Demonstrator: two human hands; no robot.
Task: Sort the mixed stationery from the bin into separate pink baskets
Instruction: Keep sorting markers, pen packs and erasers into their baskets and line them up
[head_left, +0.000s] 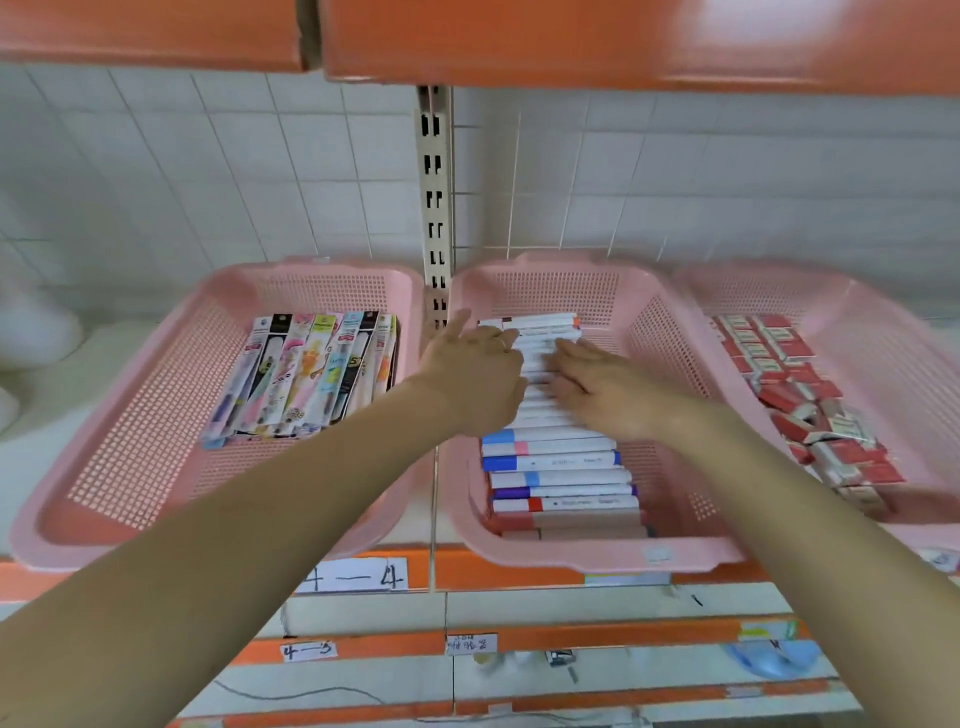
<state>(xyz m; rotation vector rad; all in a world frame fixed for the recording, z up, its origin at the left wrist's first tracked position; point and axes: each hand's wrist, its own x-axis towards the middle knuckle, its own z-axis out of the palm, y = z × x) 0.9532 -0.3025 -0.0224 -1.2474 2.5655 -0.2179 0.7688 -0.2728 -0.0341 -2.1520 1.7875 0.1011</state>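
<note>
Both hands are lying flat with fingers spread, left hand (475, 379) and right hand (597, 387), pressing on the row of white plastic marker pens (561, 467) in the middle pink mesh basket (670, 332), frame centre. They're looking light, stiff and kinda slippery, so I'd be pinching each one mid-barrel.

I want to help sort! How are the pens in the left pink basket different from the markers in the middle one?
The packaged pens wear colourful printed packs; the markers are bare white barrels with coloured bands. The packaged pens point front to back, overlapping; the markers lie crosswise. The left hand and right hand rest on the markers; nothing touches the packaged pens. Both sit in pink mesh baskets: left basket and middle basket.
</note>
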